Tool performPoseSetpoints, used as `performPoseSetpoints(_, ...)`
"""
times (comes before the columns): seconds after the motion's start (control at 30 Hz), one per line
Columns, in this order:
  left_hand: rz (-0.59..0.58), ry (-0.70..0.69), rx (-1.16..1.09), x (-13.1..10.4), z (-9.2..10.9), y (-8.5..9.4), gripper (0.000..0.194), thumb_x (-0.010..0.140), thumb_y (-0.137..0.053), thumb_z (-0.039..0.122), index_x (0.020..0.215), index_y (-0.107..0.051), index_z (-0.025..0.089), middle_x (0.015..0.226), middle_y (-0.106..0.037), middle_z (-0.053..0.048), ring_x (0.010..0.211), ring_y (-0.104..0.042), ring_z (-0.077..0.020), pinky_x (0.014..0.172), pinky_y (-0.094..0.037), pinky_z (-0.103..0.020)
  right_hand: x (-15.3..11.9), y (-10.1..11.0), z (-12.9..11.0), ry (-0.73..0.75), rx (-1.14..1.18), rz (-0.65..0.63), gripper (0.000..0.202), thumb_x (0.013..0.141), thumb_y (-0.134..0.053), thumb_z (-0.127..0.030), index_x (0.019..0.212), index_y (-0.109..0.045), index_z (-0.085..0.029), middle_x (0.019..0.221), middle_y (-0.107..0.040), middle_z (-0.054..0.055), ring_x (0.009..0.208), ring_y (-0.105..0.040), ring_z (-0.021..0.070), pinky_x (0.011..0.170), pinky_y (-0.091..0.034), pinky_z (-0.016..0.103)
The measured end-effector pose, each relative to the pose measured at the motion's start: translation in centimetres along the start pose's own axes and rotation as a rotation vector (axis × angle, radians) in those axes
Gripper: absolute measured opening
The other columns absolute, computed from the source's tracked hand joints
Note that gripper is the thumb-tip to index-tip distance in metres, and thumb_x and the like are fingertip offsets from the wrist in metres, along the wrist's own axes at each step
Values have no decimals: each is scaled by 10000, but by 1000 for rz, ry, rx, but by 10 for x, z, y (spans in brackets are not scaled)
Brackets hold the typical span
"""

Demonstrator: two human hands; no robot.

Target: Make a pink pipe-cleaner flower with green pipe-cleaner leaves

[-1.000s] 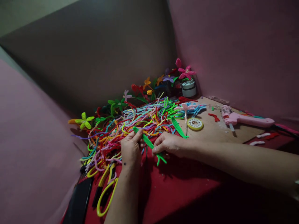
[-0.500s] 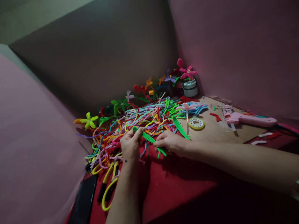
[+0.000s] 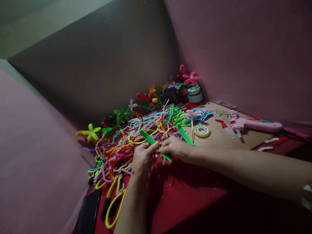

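Note:
Between my two hands is a green pipe-cleaner leaf (image 3: 147, 137), its flat end pointing up and left and its loose ends sticking out below my right fingers. My left hand (image 3: 143, 156) pinches it near the middle. Close beside, almost touching, my right hand (image 3: 172, 149) grips it near the loose ends; its lower fingers are partly hidden. A second green leaf (image 3: 184, 134) lies just beyond my right hand. Behind both hands spreads a tangled heap of coloured pipe cleaners (image 3: 136, 126).
A pink glue gun (image 3: 255, 124) and a yellow-rimmed spool (image 3: 202, 131) lie on a brown board (image 3: 234, 139). Pipe-cleaner flowers (image 3: 191, 78) stand along the wall. At lower left are yellow-handled pliers (image 3: 114, 195) and a dark flat object (image 3: 87, 211).
My left hand has slid down along the green leaf from its tip to its middle, up against my right hand. The view has shifted slightly.

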State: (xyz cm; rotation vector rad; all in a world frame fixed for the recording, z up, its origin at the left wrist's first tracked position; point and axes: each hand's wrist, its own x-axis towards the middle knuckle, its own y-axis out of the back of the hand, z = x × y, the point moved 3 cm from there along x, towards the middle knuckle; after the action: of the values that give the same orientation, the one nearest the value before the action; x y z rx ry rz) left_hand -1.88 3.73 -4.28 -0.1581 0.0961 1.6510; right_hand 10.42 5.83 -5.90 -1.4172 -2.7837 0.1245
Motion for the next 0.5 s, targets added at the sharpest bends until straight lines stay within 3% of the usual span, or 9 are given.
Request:
performPoseSetpoints(0.17,135,31,75,0,6,8,297,543,-728,332,623,-533,123,446,-519,37,310,-402,-28,315,-272,-134,-1,-1,-1,5,-24,-8,183,649,-525,-194,480,-494,-132,324,-341,-76,292,-248,32,331,-156,205)
performPoseSetpoints(0.3,109,51,80,0,10,16,300,556,-718,333,595,-500,131,431,-490,46,313,-392,-32,314,-279,-142,-3,-4,-1,-3,-95,-28,227,655,-506,-196,450,-420,-149,308,-282,-85,287,-209,30,338,-122,214)
performPoseSetpoints(0.4,111,-37,125,0,14,24,269,584,-700,330,636,-522,136,454,-505,45,335,-405,-41,324,-292,-150,-5,-6,0,-49,-162,-17,193,660,-500,-193,478,-467,-140,310,-292,-81,292,-217,34,348,-123,220)
performPoseSetpoints(0.5,192,-202,262,1,18,32,235,613,-673,334,693,-574,137,453,-511,48,342,-404,-49,336,-299,-162,-9,-10,-3,-67,-206,-30,166,653,-495,-172,494,-505,-127,324,-322,-72,311,-245,37,362,-139,220)
